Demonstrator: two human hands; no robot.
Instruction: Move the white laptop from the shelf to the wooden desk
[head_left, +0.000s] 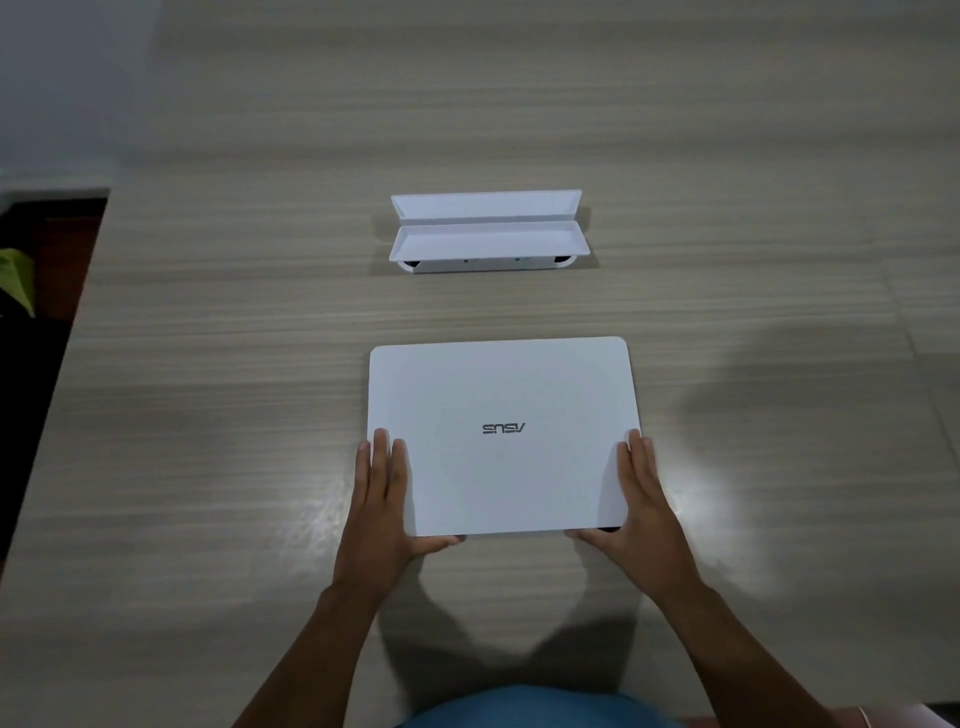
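Note:
The white laptop (501, 415) lies closed and flat on the wooden desk (208, 415), lid up, its logo upside down to me. My left hand (382, 499) grips its near left corner, fingers flat on the lid and thumb under the front edge. My right hand (641, 504) holds the near right corner the same way. The shelf is not in view.
A long white box (488, 234) with its lid folded open stands on the desk beyond the laptop. The desk's left edge (78, 322) drops to a dark floor area with something green (15, 280).

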